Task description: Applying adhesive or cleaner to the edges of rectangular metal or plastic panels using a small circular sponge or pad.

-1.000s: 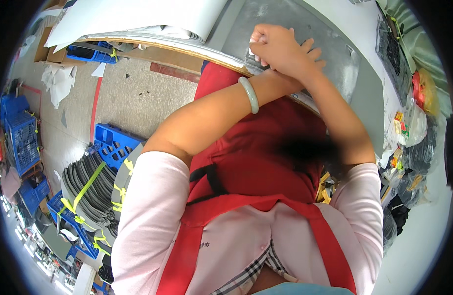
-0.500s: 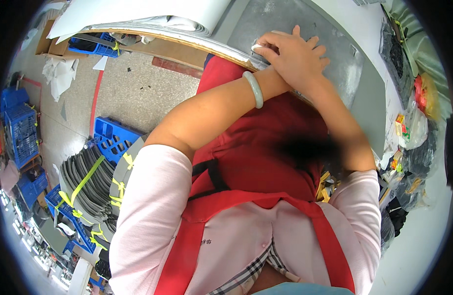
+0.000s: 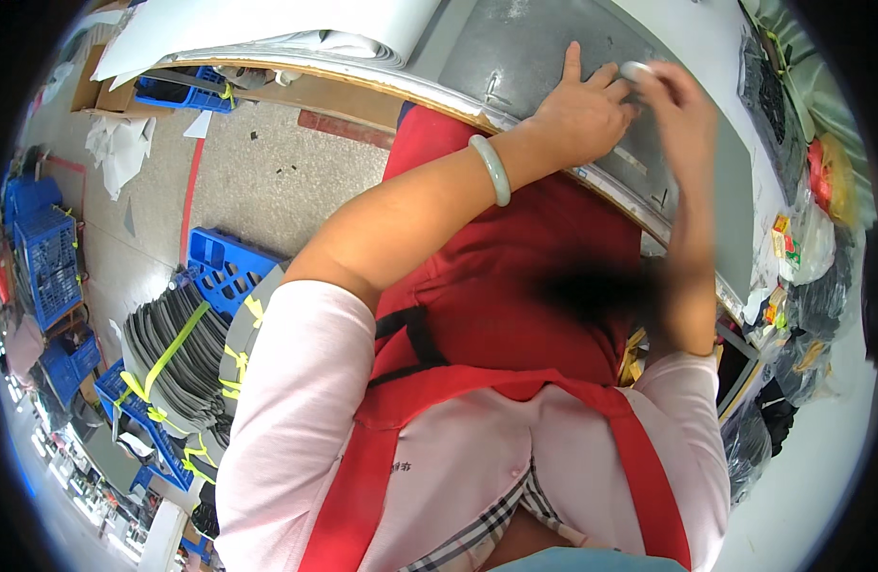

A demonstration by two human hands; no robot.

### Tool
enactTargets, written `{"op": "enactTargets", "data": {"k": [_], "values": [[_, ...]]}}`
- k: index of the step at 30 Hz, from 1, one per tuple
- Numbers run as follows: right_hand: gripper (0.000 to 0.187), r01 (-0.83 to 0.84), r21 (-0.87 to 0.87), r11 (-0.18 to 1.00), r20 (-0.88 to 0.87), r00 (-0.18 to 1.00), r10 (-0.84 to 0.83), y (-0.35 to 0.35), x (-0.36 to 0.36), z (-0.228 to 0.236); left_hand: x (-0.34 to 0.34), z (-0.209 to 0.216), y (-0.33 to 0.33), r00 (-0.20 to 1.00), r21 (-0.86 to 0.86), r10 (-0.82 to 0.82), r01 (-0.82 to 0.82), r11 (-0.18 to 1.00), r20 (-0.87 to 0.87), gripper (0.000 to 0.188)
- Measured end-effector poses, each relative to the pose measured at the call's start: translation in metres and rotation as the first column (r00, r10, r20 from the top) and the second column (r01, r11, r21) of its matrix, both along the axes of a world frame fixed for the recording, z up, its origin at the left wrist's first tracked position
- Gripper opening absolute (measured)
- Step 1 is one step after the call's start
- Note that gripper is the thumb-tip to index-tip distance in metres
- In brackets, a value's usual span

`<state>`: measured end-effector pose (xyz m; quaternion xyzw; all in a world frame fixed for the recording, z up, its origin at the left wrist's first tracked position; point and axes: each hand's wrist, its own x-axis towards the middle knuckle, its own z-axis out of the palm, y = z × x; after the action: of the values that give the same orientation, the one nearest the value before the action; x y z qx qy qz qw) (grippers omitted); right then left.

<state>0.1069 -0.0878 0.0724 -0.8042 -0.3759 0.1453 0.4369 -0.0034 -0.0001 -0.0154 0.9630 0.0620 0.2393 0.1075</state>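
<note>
My left hand rests on a dark grey sheet marked with whitish smudges. Its index finger is stretched out and the others are apart and slightly bent. A pale green bangle circles that wrist. Just to the right, my right hand is somewhat blurred, with finger and thumb pinching a small white oval piece close to the left fingertips. The exact kind of this piece cannot be made out. Short dark marks show on the sheet beside the left wrist and below the right hand.
White sheets with a curled edge lie on the table at left. Bags and dark plastic-wrapped bundles line the right side. On the floor at left stand blue crates and tied stacks of grey pieces. A red apron covers my lap.
My right hand has uncrossed from over the left wrist and moved right with the white piece. The left hand stays about where it was, now fully visible.
</note>
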Motion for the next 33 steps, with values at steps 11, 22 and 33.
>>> {"op": "enactTargets", "data": {"k": [11, 22, 33], "values": [[0.028, 0.379, -0.013, 0.925, -0.005, 0.925, -0.38, -0.101, 0.141, -0.057, -0.009, 0.01, 0.005, 0.999, -0.005, 0.021, -0.021, 1.0, 0.025, 0.032], [0.025, 0.227, 0.293, 0.929, -0.595, 0.804, -0.009, -0.105, 0.106, -0.04, -0.052, 0.039, -0.055, 0.856, -0.042, -0.359, 0.402, 0.915, 0.373, 0.036], [0.049, 0.46, 0.502, 0.733, -0.797, 0.576, 0.185, -0.092, 0.099, -0.046, -0.067, 0.065, 0.038, 0.941, -0.435, -0.239, 0.116, 0.893, -0.239, 0.03]]}}
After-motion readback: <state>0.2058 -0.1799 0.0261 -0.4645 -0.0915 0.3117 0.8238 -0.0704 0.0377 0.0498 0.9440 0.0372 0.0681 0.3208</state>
